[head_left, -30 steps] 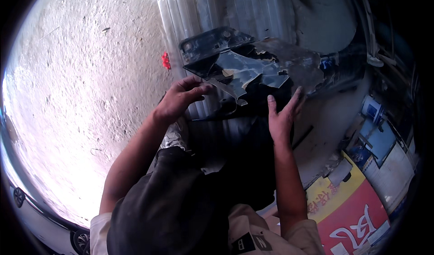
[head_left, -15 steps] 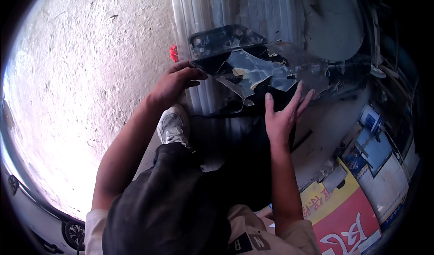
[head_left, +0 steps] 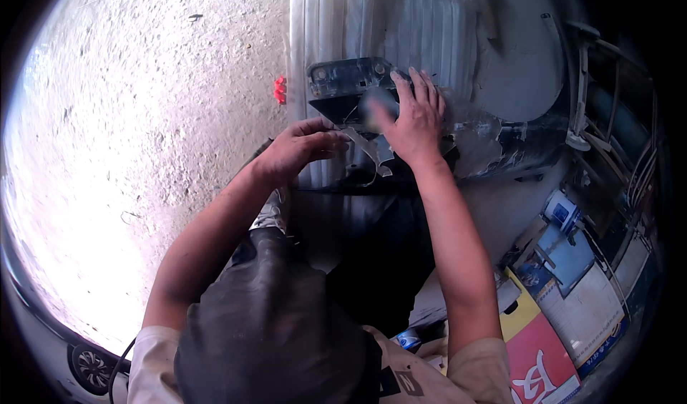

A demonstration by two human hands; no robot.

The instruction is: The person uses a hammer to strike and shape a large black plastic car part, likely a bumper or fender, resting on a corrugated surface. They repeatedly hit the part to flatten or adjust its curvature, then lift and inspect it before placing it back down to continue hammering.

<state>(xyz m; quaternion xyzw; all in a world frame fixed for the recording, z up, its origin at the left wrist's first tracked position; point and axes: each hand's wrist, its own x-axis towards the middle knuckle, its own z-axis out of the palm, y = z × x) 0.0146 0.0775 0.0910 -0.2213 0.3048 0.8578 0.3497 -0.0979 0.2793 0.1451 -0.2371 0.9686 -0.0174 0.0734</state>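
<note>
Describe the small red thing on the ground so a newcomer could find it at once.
Start at the pale rough concrete floor, then go to the left edge of the ribbed metal sheet. The small red thing lies there, above the left hand; it is the only bright red spot on the grey ground.

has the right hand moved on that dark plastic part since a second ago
Yes. The right hand has gone from the lower right edge of the dark plastic part up onto its top, closer to the ribbed metal sheet.
</note>
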